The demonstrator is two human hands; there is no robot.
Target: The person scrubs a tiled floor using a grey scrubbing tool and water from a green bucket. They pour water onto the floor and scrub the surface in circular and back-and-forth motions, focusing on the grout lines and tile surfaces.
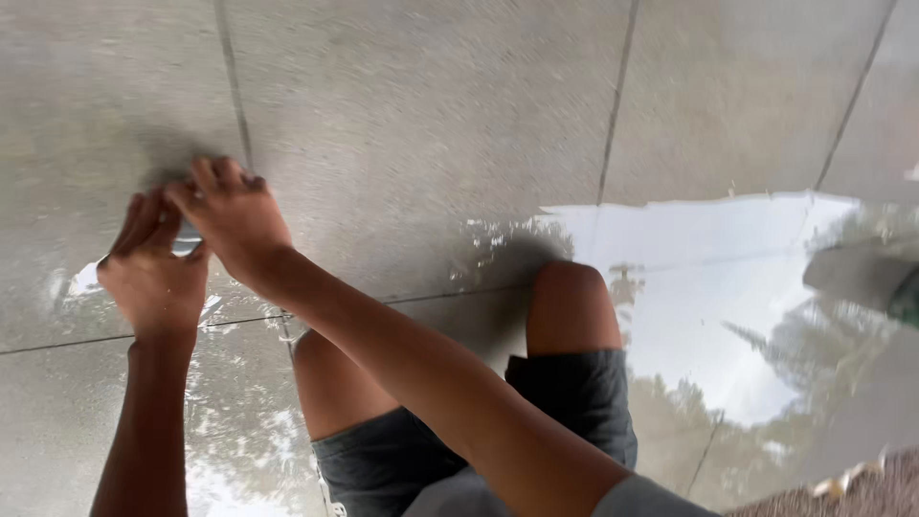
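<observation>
The person bends over a floor of large grey stone tiles [412, 105], matt and a little grainy, with thin dark joints between the square slabs. Both hands meet near the far left part of the floor, close beside one joint. The left hand [151, 273] is raised with its fingers straight and pressed together, and the right hand [230, 215] lies partly over it, with the fingers curled downward. Between the two hands a small pale, shiny thing [187, 244] shows, but it is blurred and I cannot tell what it is, or whether the hands really grasp it. The near half of the floor is wet: a smooth, glossy sheet of water [708, 287] mirrors bright sky and dark trees. The bare knees and the dark grey fabric shorts [574, 402] show below the arms.
</observation>
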